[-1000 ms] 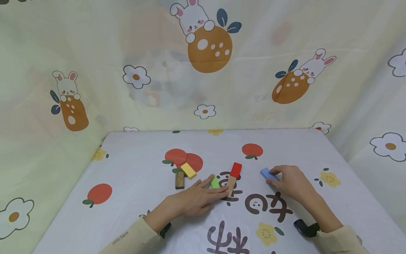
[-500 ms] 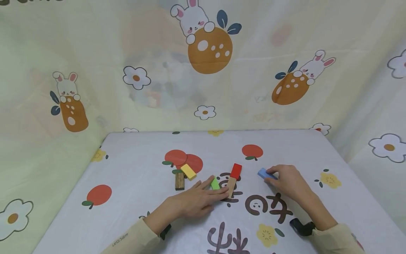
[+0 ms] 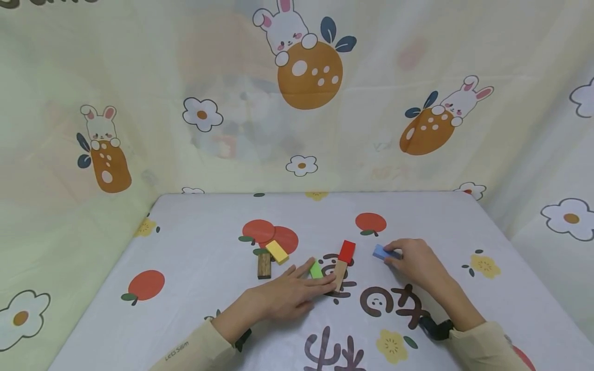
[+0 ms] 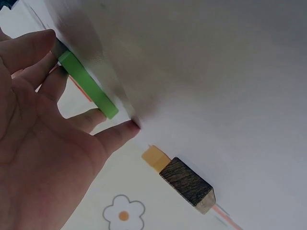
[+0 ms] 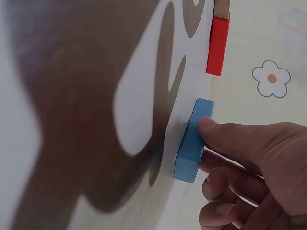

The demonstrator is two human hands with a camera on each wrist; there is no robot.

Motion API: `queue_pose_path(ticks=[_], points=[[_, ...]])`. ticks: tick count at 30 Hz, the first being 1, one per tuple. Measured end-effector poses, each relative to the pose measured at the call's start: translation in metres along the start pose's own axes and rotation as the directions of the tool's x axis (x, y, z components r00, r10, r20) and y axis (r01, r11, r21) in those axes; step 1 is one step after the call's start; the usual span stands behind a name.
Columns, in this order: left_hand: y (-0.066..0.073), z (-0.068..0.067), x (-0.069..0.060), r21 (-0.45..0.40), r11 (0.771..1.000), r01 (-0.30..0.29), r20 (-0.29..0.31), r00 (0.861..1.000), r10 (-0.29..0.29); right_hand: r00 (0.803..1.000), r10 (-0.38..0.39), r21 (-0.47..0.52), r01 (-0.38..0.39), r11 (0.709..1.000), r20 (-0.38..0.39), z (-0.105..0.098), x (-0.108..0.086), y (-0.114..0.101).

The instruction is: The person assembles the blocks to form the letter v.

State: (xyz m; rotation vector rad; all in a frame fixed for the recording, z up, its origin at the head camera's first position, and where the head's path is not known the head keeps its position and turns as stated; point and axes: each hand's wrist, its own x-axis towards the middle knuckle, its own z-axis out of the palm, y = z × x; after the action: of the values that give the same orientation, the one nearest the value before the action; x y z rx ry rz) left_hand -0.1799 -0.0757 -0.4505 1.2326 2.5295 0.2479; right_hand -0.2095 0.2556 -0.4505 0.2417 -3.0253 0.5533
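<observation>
My right hand (image 3: 419, 263) pinches a blue wooden block (image 5: 193, 141) between thumb and fingers, low at the table, right of the other blocks. My left hand (image 3: 285, 293) lies low on the table with its fingers spread. Its fingertips reach a green block (image 3: 316, 269) and a plain wood block (image 3: 341, 270); in the left wrist view, fingers lie along the near side of the green block. At the far end of the plain block sits a red block (image 3: 347, 251), end to end with it. The fingers partly cover the green and plain blocks.
Left of the green block, a yellow block (image 3: 277, 252) and a dark brown grained block (image 3: 264, 266) lie close together. A printed white cloth (image 3: 204, 221) covers the table. Behind it hangs a curtain (image 3: 371, 170) with rabbits and flowers.
My right hand has slid left with the blue block, bringing it nearer to the red block. The left hand and the other blocks stay in place.
</observation>
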Motion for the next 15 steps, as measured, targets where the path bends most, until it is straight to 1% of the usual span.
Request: queue_pose_path(ticks=[10, 15], points=[[0.000, 0.001, -0.001, 0.040, 0.999, -0.010, -0.010, 1.000, 0.011, 0.999, 0.021, -0.044, -0.019, 0.999, 0.037, 0.002, 0.011, -0.009], [-0.001, 0.001, -0.001, 0.038, 0.999, -0.011, -0.008, 1.000, 0.011, 0.999, -0.006, -0.055, 0.008, 0.998, 0.037, 0.003, 0.015, -0.009]])
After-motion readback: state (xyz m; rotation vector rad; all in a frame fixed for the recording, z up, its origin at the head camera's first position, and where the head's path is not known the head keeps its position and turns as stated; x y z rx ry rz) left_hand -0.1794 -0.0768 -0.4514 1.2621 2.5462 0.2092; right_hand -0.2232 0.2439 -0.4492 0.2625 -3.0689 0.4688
